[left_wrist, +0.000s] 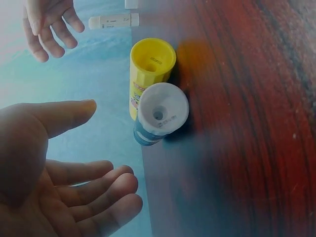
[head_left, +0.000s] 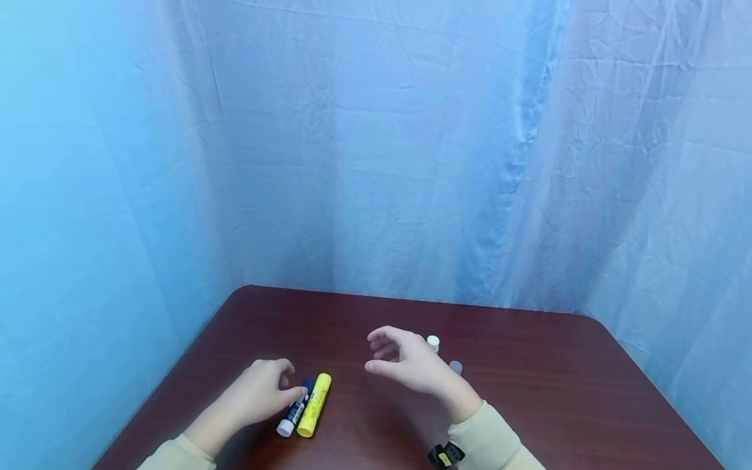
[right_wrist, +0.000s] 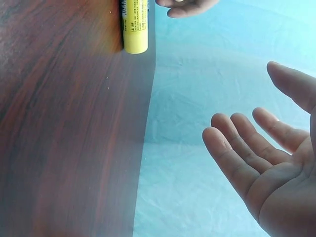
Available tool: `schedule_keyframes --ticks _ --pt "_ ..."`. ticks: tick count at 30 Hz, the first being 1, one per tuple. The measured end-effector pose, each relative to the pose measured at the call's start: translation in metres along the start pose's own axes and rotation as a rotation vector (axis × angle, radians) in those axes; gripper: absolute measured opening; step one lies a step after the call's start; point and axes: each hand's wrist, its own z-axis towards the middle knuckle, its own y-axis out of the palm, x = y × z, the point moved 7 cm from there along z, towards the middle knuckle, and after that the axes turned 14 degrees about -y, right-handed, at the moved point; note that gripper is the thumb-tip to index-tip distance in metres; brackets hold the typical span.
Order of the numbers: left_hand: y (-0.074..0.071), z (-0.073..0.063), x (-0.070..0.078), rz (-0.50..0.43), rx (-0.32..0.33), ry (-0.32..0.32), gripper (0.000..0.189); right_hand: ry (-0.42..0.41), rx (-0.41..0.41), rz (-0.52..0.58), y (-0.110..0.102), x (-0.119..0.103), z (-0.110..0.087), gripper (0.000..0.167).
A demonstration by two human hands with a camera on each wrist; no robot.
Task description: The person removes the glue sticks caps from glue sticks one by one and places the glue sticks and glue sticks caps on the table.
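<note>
My left hand (head_left: 258, 391) hovers just left of two glue sticks lying side by side, with fingers and thumb apart and nothing between them. The nearer one is dark blue with a white end (left_wrist: 164, 109); a yellow glue stick (head_left: 314, 406) lies along its right side. In the head view the left thumb overlaps the blue stick, but the left wrist view shows a gap. Farther right, my right hand (head_left: 414, 365) is held above the table with loosely bent fingers, empty. It partly hides a white stick (head_left: 433, 342) and a greyish-capped one (head_left: 455, 367) behind it.
The dark red-brown wooden table (head_left: 546, 378) has rounded far corners. Light blue curtains (head_left: 376, 163) hang behind it and along the sides. A black device (head_left: 446, 455) is strapped at the right wrist.
</note>
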Motion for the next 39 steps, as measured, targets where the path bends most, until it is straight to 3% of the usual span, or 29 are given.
schedule_keyframes --ticks 11,39 --pt "0.01 0.001 -0.004 0.036 -0.051 -0.027 0.04 0.014 -0.045 -0.016 0.009 0.008 0.004 0.044" --pt "0.022 0.002 -0.009 0.082 -0.055 -0.025 0.024 0.011 -0.156 -0.052 0.034 0.013 0.005 0.044"
